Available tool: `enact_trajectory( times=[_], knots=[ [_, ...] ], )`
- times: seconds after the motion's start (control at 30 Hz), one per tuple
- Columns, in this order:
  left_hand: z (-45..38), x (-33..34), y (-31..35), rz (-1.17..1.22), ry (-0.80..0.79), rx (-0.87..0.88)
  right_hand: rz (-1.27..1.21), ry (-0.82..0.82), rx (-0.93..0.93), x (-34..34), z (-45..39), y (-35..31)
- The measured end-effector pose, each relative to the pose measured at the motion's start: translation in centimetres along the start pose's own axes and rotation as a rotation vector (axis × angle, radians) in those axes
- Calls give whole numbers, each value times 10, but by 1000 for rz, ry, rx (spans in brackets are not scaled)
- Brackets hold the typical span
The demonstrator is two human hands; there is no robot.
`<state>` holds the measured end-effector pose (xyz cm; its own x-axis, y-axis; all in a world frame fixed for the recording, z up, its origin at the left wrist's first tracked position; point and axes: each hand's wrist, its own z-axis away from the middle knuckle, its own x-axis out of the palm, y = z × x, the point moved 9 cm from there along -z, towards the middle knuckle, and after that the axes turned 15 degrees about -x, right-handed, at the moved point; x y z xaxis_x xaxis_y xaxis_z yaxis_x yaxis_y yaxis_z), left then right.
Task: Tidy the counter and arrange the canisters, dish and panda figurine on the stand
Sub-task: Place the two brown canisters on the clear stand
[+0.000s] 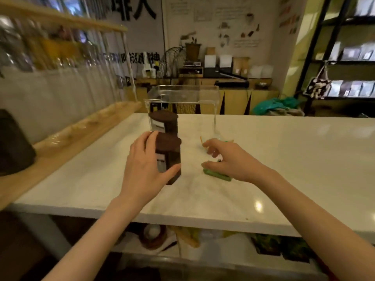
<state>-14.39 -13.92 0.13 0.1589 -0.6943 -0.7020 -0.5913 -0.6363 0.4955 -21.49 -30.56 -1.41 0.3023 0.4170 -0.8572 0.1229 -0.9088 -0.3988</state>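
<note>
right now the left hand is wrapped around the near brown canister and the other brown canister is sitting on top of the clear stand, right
Not quite. The head view shows the left hand around the near brown canister, but the other brown canister stands on the white counter, under the clear stand, not on top of it.

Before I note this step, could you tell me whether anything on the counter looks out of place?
Nothing spilled or damaged. The clear stand carries nothing yet: both brown canisters are on the counter, and a green-based item sits under the right hand.

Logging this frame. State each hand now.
Left hand: closed on the near brown canister.
Right hand: open, fingers over a green item.
</note>
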Motion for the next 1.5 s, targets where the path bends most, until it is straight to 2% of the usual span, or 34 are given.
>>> enact_trajectory(
  times=[0.07, 0.17, 0.23, 0.33, 0.47, 0.63, 0.93, 1.23, 1.5],
  knots=[
    [-10, 7, -27, 44, -33, -121, -129, -7, 24, 18, -22, 4],
    [-18, 31, -55, 219, -182, -284, -273, -38, 42, 39, -48, 8],
    [-21, 40, -63, 401, -224, -330, -387, -91, 53, 51, -61, 11],
    [-24, 45, -72, 527, -205, -361, -524, -185, 7, 65, -76, 6],
    [-21, 50, -67, 509, -224, -278, -563, -222, -29, 73, -87, 4],
    [-35, 57, -71, 473, -261, -261, -531, -106, -61, 68, -97, 2],
    [-68, 52, -79, 533, -353, -235, -411, 9, -84, 55, -114, -6],
    [-143, 14, -52, 671, -395, -168, -409, 202, -193, -7, -156, -22],
    [-238, 11, -28, 819, -441, -95, -386, 256, -247, -57, -222, -8]
  ],
)
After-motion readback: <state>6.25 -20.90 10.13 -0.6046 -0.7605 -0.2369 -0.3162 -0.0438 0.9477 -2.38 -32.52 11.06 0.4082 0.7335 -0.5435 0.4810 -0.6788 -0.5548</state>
